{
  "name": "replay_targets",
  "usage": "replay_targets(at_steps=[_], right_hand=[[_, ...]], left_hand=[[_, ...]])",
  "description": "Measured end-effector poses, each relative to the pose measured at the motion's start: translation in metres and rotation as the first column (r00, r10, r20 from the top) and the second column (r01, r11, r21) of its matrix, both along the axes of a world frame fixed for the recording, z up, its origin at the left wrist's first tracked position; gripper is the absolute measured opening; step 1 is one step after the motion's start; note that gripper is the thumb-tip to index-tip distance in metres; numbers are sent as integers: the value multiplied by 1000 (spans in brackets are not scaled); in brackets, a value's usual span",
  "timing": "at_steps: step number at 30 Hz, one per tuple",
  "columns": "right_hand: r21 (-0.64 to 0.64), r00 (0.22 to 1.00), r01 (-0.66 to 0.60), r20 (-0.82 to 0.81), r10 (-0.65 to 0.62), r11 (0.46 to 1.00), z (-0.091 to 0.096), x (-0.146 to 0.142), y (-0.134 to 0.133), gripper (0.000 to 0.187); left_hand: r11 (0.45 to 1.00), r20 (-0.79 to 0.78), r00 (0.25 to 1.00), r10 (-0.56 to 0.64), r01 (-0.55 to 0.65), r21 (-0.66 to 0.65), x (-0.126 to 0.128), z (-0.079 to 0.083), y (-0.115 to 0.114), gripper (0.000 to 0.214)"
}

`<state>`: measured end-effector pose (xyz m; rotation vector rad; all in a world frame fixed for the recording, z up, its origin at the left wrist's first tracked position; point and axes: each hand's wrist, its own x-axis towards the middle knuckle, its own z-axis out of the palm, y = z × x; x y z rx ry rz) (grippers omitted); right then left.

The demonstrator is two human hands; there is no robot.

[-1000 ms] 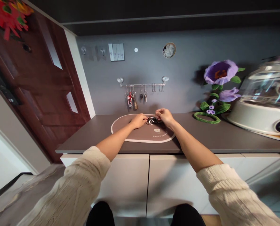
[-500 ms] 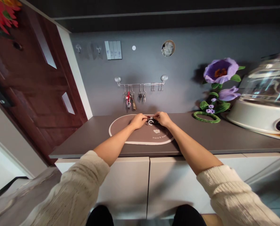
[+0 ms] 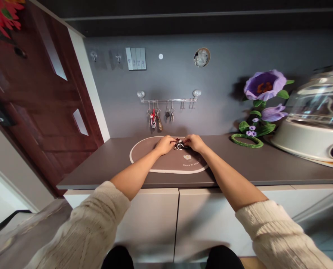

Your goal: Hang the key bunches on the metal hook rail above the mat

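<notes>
My left hand [image 3: 165, 145] and my right hand [image 3: 194, 142] meet over a small black key fob [image 3: 179, 146] with a silver split ring [image 3: 180, 147]. Fingers of both hands pinch it from opposite sides, hiding part of it. It is held just above a brown oval placemat [image 3: 169, 162] with a cream border, near the mat's back edge. Neither hand touches anything else.
The mat lies on a dark brown countertop [image 3: 239, 160]. Behind it, a wall rail [image 3: 167, 100] carries several bunches of keys. An artificial purple flower [image 3: 264, 86] stands to the right, and a white appliance with a clear dome [image 3: 313, 127] beyond it.
My right hand has come down and inward onto the fob, closing the gap between my hands. The view has shifted slightly.
</notes>
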<state>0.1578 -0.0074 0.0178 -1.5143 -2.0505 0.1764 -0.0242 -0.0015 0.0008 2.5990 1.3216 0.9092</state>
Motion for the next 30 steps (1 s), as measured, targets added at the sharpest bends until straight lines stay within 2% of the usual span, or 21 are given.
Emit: replay_targets(at_steps=[6, 11, 15, 24, 30], right_hand=[[-49, 1000, 5, -23, -6, 999, -1, -1, -2, 25], [-91, 999, 2, -47, -6, 996, 2, -2, -4, 24], [-144, 995, -52, -88, 40, 988, 3, -2, -3, 21], [-117, 995, -64, -84, 54, 991, 4, -1, -4, 17], [-157, 996, -65, -73, 54, 985, 5, 1, -5, 19]], left_hand=[[1000, 27, 1000, -3, 3, 8, -1, -2, 2, 29], [1000, 38, 999, 6, -6, -3, 0, -1, 2, 29], [1000, 37, 999, 5, -5, -10, 0, 0, 0, 30], [1000, 51, 999, 7, -7, -12, 0, 1, -2, 33], [1000, 59, 998, -7, 8, -17, 0, 0, -2, 30]])
